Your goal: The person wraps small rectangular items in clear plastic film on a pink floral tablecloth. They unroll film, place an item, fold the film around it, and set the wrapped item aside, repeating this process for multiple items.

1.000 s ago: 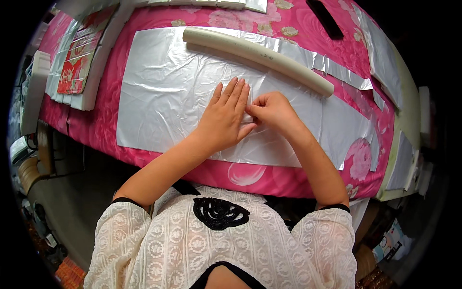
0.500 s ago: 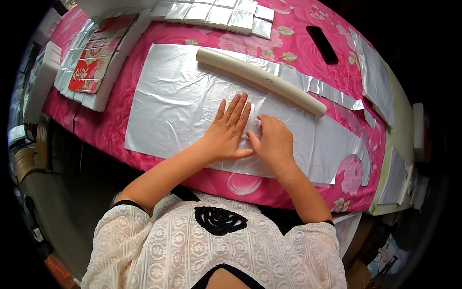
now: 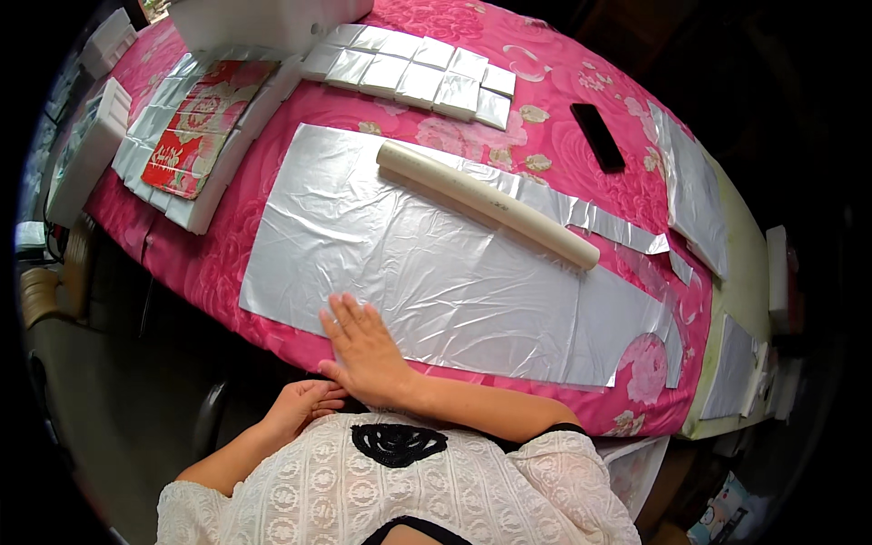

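Observation:
A wide silver plastic film sheet [image 3: 427, 282] lies spread and wrinkled on the table. My right hand [image 3: 363, 350] reaches across my body to the sheet's near edge. It is open, with its fingers stretched flat over the film and the pink cloth beside it. Just below, at the table's near edge, my left hand [image 3: 304, 409] is closed with curled fingers. Its fingertips are partly hidden near my right palm, so what they hold, if anything, cannot be seen. A cream-coloured tube [image 3: 486, 204] rests diagonally across the sheet's far part, apart from both hands.
A pink floral tablecloth [image 3: 300, 104] covers the table. Rows of small silver-white packets [image 3: 418, 84] lie at the back. A red printed card [image 3: 204, 127] tops stacked packets at left, near a white box [image 3: 263, 23]. A black phone [image 3: 598, 138] and folded film [image 3: 686, 191] lie at right.
Both hands have moved from the sheet's middle toward me and to the left. My left hand has gone from flat to curled, and my right from curled to flat. The sheet's middle is now uncovered.

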Available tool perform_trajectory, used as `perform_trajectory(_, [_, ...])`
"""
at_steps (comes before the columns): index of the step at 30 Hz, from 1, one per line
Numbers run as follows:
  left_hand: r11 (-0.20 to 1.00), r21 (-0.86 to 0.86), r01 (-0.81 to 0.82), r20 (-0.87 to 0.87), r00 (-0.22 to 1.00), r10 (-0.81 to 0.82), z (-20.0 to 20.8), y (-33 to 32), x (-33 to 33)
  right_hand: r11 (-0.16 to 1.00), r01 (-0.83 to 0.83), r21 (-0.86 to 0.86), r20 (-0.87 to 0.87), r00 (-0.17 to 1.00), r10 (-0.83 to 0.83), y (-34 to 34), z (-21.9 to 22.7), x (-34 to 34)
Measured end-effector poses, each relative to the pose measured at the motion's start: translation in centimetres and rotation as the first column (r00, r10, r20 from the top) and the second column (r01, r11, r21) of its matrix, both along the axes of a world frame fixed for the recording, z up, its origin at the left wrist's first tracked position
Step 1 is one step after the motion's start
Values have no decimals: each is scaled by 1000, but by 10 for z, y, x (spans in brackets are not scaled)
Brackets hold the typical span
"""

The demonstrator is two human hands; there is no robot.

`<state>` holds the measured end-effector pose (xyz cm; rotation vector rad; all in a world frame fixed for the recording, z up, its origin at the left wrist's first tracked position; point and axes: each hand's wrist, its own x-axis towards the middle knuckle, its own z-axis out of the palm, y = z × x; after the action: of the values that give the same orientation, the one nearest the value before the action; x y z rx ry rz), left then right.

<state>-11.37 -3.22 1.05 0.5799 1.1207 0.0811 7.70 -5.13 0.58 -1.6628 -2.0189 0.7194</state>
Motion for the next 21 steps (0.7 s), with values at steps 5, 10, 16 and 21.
perform_trajectory(5, [883, 450, 131, -164, 985, -62, 7, -1, 5, 953, -275, 130, -122, 949, 290, -5, 0, -28])
perform_trajectory(10, [67, 895, 441, -418, 881, -221, 34, 30, 24, 862, -410, 297, 214, 909, 359, 20, 23, 28])
perform_trajectory(16, [-70, 948, 309, -316, 941, -119, 44, 72, 36, 975, 51, 217, -229, 973, 0, 72, 52, 149])
perform_trajectory(21, [-51, 955, 293, -297, 929, -220, 31, 73, 44, 734, 679, 26, -741, 506, -442, 161, 36, 284])
